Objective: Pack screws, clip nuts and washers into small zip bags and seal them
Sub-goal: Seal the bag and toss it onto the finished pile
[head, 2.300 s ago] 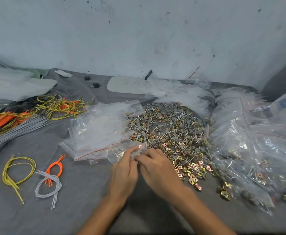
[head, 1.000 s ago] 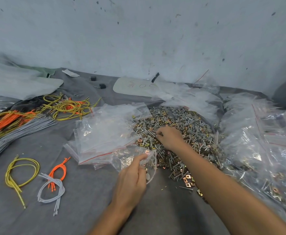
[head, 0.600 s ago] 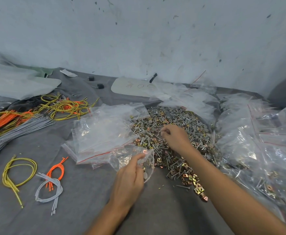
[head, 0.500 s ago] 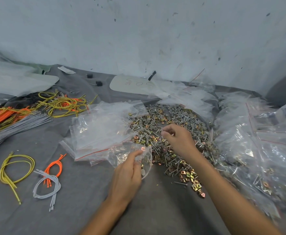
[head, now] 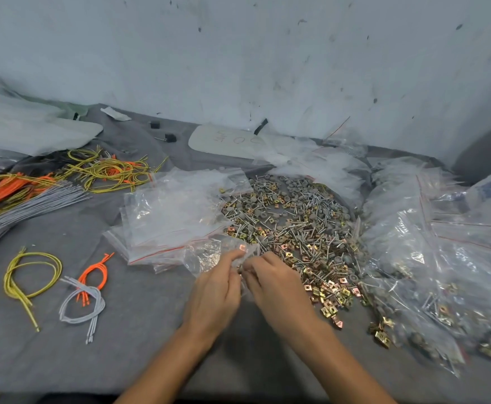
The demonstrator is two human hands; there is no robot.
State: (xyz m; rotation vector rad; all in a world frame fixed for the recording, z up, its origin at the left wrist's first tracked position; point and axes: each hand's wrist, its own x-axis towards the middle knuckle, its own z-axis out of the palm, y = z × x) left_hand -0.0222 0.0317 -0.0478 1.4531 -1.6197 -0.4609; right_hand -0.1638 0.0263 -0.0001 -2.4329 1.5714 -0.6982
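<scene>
A wide heap of screws, brass clip nuts and grey washers [head: 293,228] lies on the grey cloth at centre. My left hand [head: 216,290] pinches the mouth of a small clear zip bag [head: 209,253] at the heap's near left edge. My right hand [head: 276,284] meets it from the right, its fingertips at the bag's opening. What those fingertips hold is hidden. A stack of empty zip bags [head: 177,217] with red seal lines lies just behind the held bag.
Filled zip bags [head: 430,258] pile up on the right. Loops of yellow [head: 28,272], orange [head: 95,271] and grey wire [head: 82,304] lie at the left, with larger wire bundles [head: 34,188] behind. A white card [head: 226,139] rests near the wall.
My right hand has come back from the middle of the heap to the mouth of the bag. My left hand has kept its hold on the bag.
</scene>
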